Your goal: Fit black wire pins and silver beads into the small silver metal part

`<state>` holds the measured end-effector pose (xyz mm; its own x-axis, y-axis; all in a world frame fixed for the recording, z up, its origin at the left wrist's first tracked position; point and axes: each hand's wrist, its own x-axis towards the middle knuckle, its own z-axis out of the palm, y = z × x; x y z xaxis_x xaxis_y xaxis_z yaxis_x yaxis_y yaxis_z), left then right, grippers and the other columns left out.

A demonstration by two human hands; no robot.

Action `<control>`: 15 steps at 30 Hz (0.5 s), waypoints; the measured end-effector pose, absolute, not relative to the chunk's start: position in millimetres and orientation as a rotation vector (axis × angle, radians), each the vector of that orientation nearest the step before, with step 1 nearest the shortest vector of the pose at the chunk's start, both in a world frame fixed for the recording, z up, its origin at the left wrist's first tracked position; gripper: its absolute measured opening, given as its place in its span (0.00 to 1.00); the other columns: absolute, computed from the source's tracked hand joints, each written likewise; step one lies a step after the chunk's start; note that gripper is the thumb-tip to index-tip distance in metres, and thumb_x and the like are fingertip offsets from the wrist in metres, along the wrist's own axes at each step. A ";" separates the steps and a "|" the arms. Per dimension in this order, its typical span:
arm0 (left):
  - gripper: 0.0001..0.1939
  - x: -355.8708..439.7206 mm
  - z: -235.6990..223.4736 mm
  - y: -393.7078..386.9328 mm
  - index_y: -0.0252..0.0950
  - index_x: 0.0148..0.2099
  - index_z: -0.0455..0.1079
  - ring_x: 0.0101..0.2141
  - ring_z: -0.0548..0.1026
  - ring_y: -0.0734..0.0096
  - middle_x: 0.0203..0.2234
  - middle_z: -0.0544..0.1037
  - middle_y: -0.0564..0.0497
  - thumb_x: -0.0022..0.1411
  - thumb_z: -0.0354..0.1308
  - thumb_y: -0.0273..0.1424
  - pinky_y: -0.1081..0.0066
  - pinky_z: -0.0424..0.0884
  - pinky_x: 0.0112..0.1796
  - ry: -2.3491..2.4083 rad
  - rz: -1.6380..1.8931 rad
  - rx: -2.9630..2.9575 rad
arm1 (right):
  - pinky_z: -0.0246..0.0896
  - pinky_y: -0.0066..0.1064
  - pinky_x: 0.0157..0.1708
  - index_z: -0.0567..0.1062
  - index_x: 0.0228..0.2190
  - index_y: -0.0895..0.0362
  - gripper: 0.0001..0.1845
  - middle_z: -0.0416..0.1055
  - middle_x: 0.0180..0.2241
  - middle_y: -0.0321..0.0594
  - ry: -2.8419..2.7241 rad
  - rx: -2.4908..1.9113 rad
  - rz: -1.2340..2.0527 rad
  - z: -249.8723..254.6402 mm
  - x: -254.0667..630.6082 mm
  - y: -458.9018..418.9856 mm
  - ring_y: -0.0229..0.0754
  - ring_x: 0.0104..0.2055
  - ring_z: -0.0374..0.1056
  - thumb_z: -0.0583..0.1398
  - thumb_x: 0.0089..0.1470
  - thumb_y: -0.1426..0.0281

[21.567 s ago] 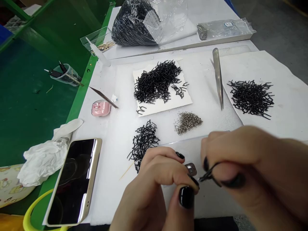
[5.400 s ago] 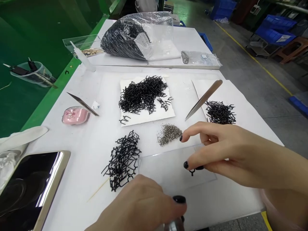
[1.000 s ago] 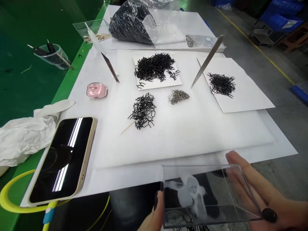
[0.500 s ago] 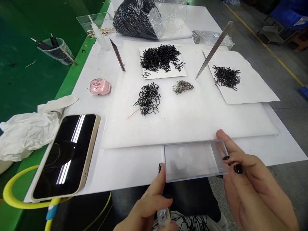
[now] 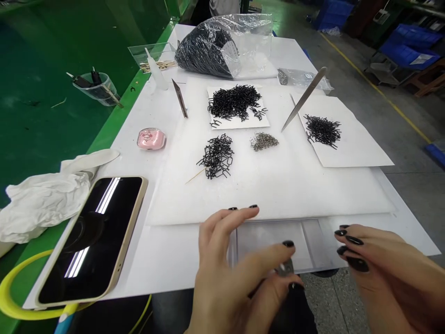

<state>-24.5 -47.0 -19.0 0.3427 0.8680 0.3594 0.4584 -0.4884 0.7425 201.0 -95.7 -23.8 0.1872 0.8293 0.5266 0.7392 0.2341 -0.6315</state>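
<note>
Clear plastic makes up the box point(image 5: 278, 232) at the near edge of the table point(image 5: 181, 260), partly behind the left hand point(image 5: 236, 283), which pinches a small greyish piece point(image 5: 286, 267) probably best held lightly but steadily, while I cannot tell whether the right hand point(image 5: 385, 264), fingertips bunched, holds anything.

Cool, bright, even light fills the white worktop point(image 5: 163, 266); the green surface point(image 5: 41, 125) at left and the floor point(image 5: 347, 74) at far right are dimmer. White stripes of glare cross the dark phone point(image 5: 93, 236), near left. The far plastic bag point(image 5: 208, 48) glints. Shadows are soft and faint. Blur smears the left hand point(image 5: 232, 278); the small grey piece point(image 5: 286, 267) at its fingertips is indistinct. Wide-angle stretching distorts the edges.
</note>
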 end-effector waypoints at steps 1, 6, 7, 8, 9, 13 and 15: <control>0.16 -20.9 -19.8 -41.3 0.48 0.50 0.71 0.58 0.60 0.57 0.58 0.63 0.48 0.62 0.61 0.25 0.51 0.62 0.58 1.174 1.021 2.074 | 0.74 0.24 0.42 0.79 0.40 0.50 0.15 0.76 0.44 0.36 -1.664 -1.496 0.119 -17.0 199.3 -88.3 0.41 0.46 0.74 0.64 0.52 0.79; 0.14 -13.6 -28.4 -15.0 0.45 0.47 0.73 0.61 0.58 0.59 0.59 0.66 0.47 0.62 0.60 0.23 0.50 0.61 0.59 1.206 1.033 2.035 | 0.67 0.22 0.55 0.74 0.40 0.56 0.14 0.75 0.42 0.37 -1.999 -1.308 0.344 10.5 180.1 -42.5 0.35 0.46 0.73 0.60 0.53 0.83; 0.13 -13.6 -29.7 -11.3 0.45 0.47 0.73 0.61 0.58 0.59 0.58 0.67 0.47 0.62 0.59 0.23 0.50 0.61 0.59 1.220 1.038 2.023 | 0.66 0.22 0.55 0.74 0.40 0.57 0.14 0.75 0.41 0.37 -2.009 -1.295 0.358 12.2 178.0 -35.9 0.35 0.46 0.72 0.59 0.54 0.83; 0.13 -13.7 -30.8 -8.5 0.44 0.47 0.74 0.61 0.59 0.59 0.58 0.67 0.46 0.62 0.59 0.24 0.49 0.61 0.59 1.232 1.044 2.014 | 0.66 0.20 0.54 0.74 0.39 0.57 0.13 0.74 0.41 0.38 -2.002 -1.298 0.352 12.5 177.3 -31.1 0.34 0.47 0.72 0.58 0.55 0.83; 0.12 -13.8 -31.5 -6.3 0.44 0.47 0.74 0.61 0.59 0.58 0.59 0.67 0.46 0.62 0.60 0.24 0.48 0.62 0.59 1.242 1.043 2.002 | 0.66 0.19 0.53 0.75 0.40 0.57 0.13 0.73 0.41 0.38 -1.985 -1.318 0.334 11.9 178.1 -28.0 0.34 0.48 0.71 0.57 0.55 0.83; 0.14 -13.5 -31.1 -3.9 0.41 0.49 0.73 0.63 0.57 0.53 0.62 0.64 0.43 0.60 0.62 0.27 0.47 0.63 0.58 1.281 1.032 1.984 | 0.66 0.23 0.54 0.78 0.42 0.53 0.16 0.73 0.43 0.38 -2.019 -1.396 0.234 5.9 187.2 -28.4 0.38 0.49 0.70 0.59 0.55 0.80; 0.16 -13.4 -29.7 -6.7 0.40 0.50 0.72 0.62 0.59 0.51 0.61 0.65 0.43 0.59 0.63 0.28 0.47 0.65 0.58 1.294 1.018 2.009 | 0.69 0.29 0.54 0.80 0.40 0.50 0.12 0.75 0.42 0.37 -1.959 -1.435 0.281 4.8 186.0 -32.2 0.41 0.46 0.73 0.61 0.56 0.74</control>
